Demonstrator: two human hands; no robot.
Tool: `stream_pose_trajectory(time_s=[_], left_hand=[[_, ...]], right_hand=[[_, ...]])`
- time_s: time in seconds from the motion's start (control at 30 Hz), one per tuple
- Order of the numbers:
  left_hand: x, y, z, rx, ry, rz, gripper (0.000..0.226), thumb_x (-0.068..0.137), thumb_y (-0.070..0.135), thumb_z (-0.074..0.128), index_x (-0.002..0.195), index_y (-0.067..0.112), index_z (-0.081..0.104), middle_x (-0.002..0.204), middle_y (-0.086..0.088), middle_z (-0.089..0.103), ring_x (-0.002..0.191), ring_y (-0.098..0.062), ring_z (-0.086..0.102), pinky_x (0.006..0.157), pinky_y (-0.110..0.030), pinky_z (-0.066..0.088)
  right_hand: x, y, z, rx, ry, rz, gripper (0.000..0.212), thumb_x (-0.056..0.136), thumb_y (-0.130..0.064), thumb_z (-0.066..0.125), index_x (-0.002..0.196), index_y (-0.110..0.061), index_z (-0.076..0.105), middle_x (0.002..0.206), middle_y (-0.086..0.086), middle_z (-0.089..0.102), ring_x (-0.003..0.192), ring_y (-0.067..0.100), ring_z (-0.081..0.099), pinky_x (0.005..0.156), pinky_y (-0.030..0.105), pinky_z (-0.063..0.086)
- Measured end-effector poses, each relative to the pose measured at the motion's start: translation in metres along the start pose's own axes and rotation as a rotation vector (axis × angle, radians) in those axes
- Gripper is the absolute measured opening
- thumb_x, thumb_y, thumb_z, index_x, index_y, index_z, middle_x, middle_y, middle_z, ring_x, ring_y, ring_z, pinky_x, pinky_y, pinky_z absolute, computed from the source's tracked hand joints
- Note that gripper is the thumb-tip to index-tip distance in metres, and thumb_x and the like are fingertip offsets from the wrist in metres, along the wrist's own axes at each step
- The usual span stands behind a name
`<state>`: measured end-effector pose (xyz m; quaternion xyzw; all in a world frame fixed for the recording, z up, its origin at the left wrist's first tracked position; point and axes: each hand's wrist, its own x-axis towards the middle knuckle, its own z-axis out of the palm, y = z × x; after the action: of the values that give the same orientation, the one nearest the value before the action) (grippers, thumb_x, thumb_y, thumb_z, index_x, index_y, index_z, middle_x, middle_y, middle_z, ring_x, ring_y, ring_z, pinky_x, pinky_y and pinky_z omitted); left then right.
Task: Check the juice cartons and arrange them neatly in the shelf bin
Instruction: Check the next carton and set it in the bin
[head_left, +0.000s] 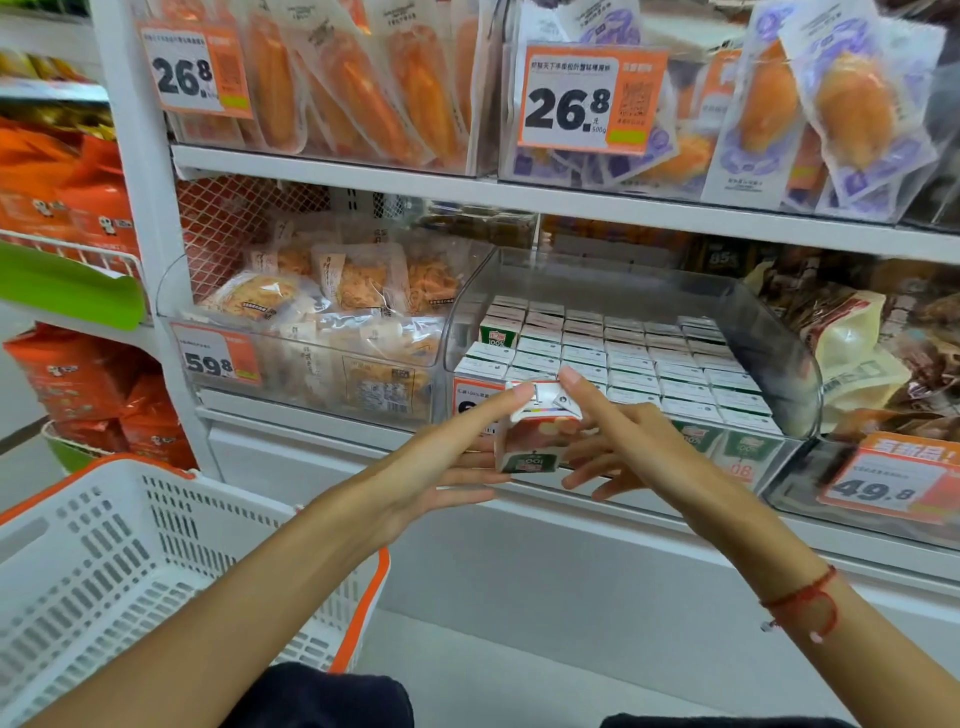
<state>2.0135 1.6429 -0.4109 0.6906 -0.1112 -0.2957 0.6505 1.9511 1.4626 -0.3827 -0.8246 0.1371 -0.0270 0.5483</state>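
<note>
A person stands at the shelf with one carton (537, 434) held up between both hands, just in front of the bin (779, 332) and a little below its front rim. The left hand (447, 462) has its fingers straight, forefinger touching the carton's top edge from nine o'clock, the rest lying under and beside it. The right hand (618, 441) mirrors this from three o'clock, forefinger tip on the top, other fingers spread along the side. Neither hand wraps it; it looks pressed between straight fingers. The carton's long axis runs roughly upright, top tipped towards the viewer, and its printed face reads upside down. The bin lies at twelve o'clock from the fingers, its rows (623, 353) packed with tops up. Both hands seem equally near. I judge the carton needs its label righted before going in. A basket (104, 545) sits at seven o'clock.
</note>
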Motion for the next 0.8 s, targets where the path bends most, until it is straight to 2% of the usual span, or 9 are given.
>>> stream_pose_trajectory(time_s=[0.07,0.17,0.3,0.37,0.47,0.53,0.67,0.73,0.8], left_hand=[[0.001,-0.001,0.002,0.002,0.027,-0.012,0.082,0.037,0.081,0.073,0.102,0.033,0.062,0.106,0.001,0.072,0.084,-0.010,0.074,0.068,-0.024,0.059],[0.003,-0.002,0.003,0.001,0.050,-0.014,0.086,0.036,0.083,0.075,0.103,0.032,0.061,0.107,-0.001,0.070,0.085,-0.009,0.074,0.072,-0.024,0.060],[0.005,-0.003,0.003,0.024,0.060,0.021,0.066,0.042,0.080,0.071,0.090,0.036,0.065,0.091,0.011,0.073,0.085,-0.003,0.071,0.068,-0.018,0.057],[0.005,-0.003,0.002,0.033,0.087,0.057,0.062,0.043,0.076,0.073,0.089,0.035,0.067,0.090,0.015,0.072,0.090,-0.002,0.068,0.068,-0.015,0.053],[0.006,-0.002,0.003,0.070,0.198,0.161,0.078,0.039,0.063,0.081,0.107,0.030,0.063,0.107,0.013,0.067,0.098,0.000,0.063,0.074,-0.012,0.049],[0.004,-0.001,0.003,0.134,0.230,0.272,0.083,0.037,0.051,0.085,0.113,0.030,0.057,0.111,0.015,0.063,0.098,0.005,0.060,0.071,-0.007,0.049],[0.002,-0.001,0.000,0.221,0.166,0.372,0.089,0.043,0.043,0.088,0.123,0.038,0.050,0.126,0.014,0.058,0.118,0.001,0.053,0.093,-0.014,0.043],[-0.001,0.001,-0.002,0.238,0.115,0.329,0.084,0.050,0.058,0.086,0.125,0.048,0.050,0.126,0.021,0.055,0.116,0.002,0.054,0.085,-0.013,0.044],[-0.005,0.006,-0.003,0.152,0.093,0.255,0.077,0.057,0.072,0.074,0.127,0.048,0.053,0.120,0.020,0.060,0.105,-0.001,0.064,0.074,-0.014,0.051]], right_hand=[[0.000,0.000,-0.001,-0.041,0.050,-0.037,0.064,0.072,-0.076,0.051,0.076,-0.016,0.072,0.071,0.003,0.075,0.064,0.017,0.073,0.057,0.027,0.056],[0.001,-0.001,-0.003,-0.025,0.080,-0.064,0.061,0.080,-0.067,0.057,0.077,-0.009,0.075,0.068,0.005,0.074,0.062,0.018,0.072,0.054,0.023,0.053],[0.004,0.000,-0.002,-0.014,0.059,-0.054,0.055,0.081,-0.064,0.057,0.084,-0.011,0.074,0.069,0.005,0.074,0.059,0.016,0.071,0.051,0.020,0.053],[0.005,0.002,-0.003,0.037,-0.026,-0.015,0.053,0.082,-0.063,0.056,0.091,-0.013,0.072,0.074,0.006,0.076,0.064,0.017,0.072,0.054,0.021,0.055],[0.004,0.005,-0.002,0.219,-0.222,0.075,0.041,0.089,-0.052,0.059,0.099,-0.016,0.073,0.089,0.009,0.077,0.080,0.022,0.075,0.063,0.024,0.059],[0.005,0.006,0.000,0.324,-0.252,0.090,0.034,0.088,-0.043,0.065,0.101,-0.013,0.075,0.094,0.010,0.076,0.085,0.021,0.074,0.068,0.024,0.059],[0.004,0.004,0.002,0.400,-0.142,0.008,0.038,0.075,-0.032,0.077,0.108,-0.012,0.074,0.093,0.005,0.077,0.088,0.016,0.073,0.073,0.021,0.058],[0.004,0.004,0.003,0.284,0.015,-0.107,0.039,0.077,-0.025,0.080,0.113,-0.016,0.069,0.088,-0.001,0.076,0.079,0.004,0.072,0.063,0.015,0.054],[0.002,0.005,0.003,0.010,0.219,-0.315,0.042,0.075,-0.022,0.082,0.114,-0.026,0.067,0.093,-0.012,0.071,0.078,-0.005,0.066,0.061,0.014,0.053]])
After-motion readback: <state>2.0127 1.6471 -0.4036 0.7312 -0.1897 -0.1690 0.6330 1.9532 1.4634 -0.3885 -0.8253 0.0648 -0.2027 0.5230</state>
